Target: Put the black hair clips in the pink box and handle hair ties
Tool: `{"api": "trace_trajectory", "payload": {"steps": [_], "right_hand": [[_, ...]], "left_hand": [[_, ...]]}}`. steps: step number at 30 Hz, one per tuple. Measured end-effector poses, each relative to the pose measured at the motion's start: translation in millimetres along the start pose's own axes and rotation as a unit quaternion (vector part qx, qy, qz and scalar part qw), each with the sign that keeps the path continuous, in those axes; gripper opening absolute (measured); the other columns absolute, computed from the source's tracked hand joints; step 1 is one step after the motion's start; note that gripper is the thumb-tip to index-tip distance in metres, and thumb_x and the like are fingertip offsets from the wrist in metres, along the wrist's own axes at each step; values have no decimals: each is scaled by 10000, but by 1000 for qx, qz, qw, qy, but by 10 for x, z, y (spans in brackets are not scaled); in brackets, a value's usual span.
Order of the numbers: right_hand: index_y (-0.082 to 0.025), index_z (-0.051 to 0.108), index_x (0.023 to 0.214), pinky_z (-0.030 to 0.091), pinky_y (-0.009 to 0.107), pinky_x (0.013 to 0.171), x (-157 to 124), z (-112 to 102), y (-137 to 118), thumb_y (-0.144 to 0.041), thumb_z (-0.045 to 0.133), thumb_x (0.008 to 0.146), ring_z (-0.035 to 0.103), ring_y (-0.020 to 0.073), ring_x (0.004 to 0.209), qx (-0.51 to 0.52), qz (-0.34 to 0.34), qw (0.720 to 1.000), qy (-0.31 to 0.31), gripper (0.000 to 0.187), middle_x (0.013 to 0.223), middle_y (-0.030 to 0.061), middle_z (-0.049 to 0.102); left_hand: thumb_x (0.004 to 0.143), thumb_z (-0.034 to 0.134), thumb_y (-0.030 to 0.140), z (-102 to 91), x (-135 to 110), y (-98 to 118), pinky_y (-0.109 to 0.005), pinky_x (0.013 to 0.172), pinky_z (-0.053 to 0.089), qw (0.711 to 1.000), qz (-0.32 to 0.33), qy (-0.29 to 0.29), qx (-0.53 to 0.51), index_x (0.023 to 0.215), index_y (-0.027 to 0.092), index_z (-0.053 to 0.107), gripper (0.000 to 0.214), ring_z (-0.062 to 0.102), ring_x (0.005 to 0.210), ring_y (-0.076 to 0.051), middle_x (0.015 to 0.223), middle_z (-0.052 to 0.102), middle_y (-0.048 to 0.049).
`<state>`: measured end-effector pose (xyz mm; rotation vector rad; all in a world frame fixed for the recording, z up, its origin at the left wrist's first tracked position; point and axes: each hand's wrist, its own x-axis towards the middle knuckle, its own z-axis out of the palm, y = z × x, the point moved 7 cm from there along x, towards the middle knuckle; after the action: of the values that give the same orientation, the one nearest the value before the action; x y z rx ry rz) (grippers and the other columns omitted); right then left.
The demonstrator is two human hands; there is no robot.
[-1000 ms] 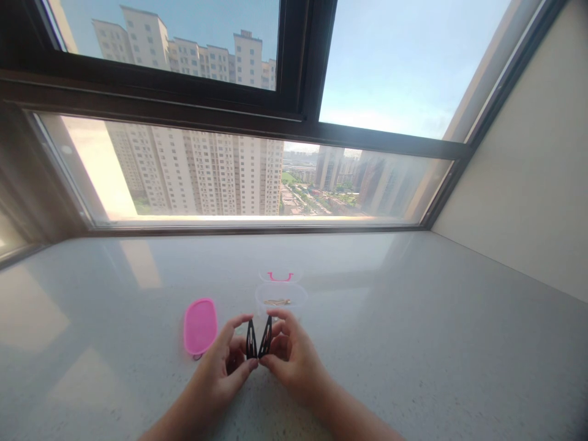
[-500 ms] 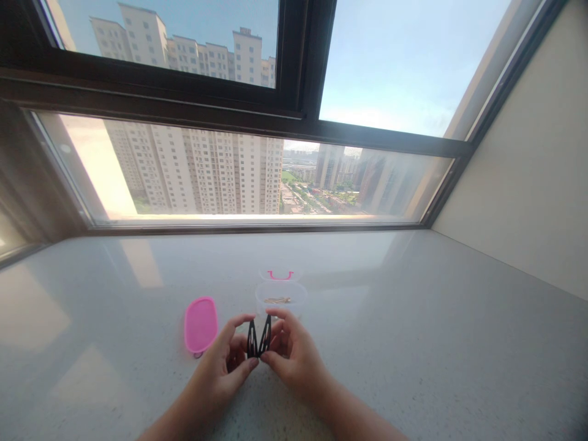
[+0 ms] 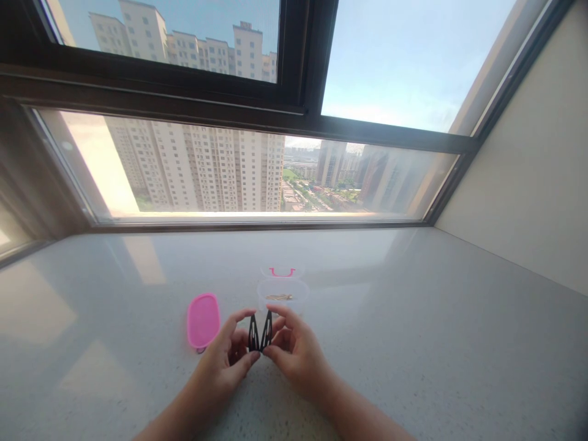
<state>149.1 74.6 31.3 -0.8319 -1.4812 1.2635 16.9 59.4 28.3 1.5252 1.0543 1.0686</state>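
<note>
Two black snap hair clips stand upright between my hands, their lower ends close together and their tops apart in a V. My left hand (image 3: 232,352) pinches the left hair clip (image 3: 253,334) between thumb and forefinger. Between the thumb and forefinger of my right hand (image 3: 294,346) is the right hair clip (image 3: 267,332). Just beyond my fingers sits a clear plastic box (image 3: 302,294), partly hidden by my right hand. Thin gold-coloured hairpins (image 3: 279,297) lie in it.
A pink lid (image 3: 203,321) lies left of my left hand. Behind the clear box is a pink handle (image 3: 282,272). The pale speckled sill (image 3: 413,331) runs back to a dark-framed window (image 3: 257,228), with a wall (image 3: 528,184) at the right.
Both hands still hold the hair clips in nearly the same pose. The whole view has shifted very slightly.
</note>
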Motion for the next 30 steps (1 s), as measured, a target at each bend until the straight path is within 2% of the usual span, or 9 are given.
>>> {"api": "trace_trajectory", "payload": {"steps": [11,18,30], "right_hand": [[-212,478,1280,430,278,653,-10,22,-28,-58,600,684,540,138,706,-1,-9,1000,-22,627,798,12,575],[-207,484,1283,447,302,667,-12,45,-1,-95,613,688,563,156,725,22,4,999,-34,619,803,22,584],[-218,531,1238,423,257,627,-11,27,-11,-96,645,667,533,127,678,-27,-1,999,-31,595,754,-2,572]], "left_hand": [[799,571,213,-13,-6,-26,-241,590,346,999,4,2,38,1285,217,356,532,471,617,-127,655,468,63],[782,591,219,2,3,-10,-232,565,339,999,3,-4,45,1285,205,382,545,467,597,-123,647,474,62],[758,623,218,11,-13,11,-219,544,339,999,3,-4,50,1303,201,417,583,462,578,-107,676,525,44]]}}
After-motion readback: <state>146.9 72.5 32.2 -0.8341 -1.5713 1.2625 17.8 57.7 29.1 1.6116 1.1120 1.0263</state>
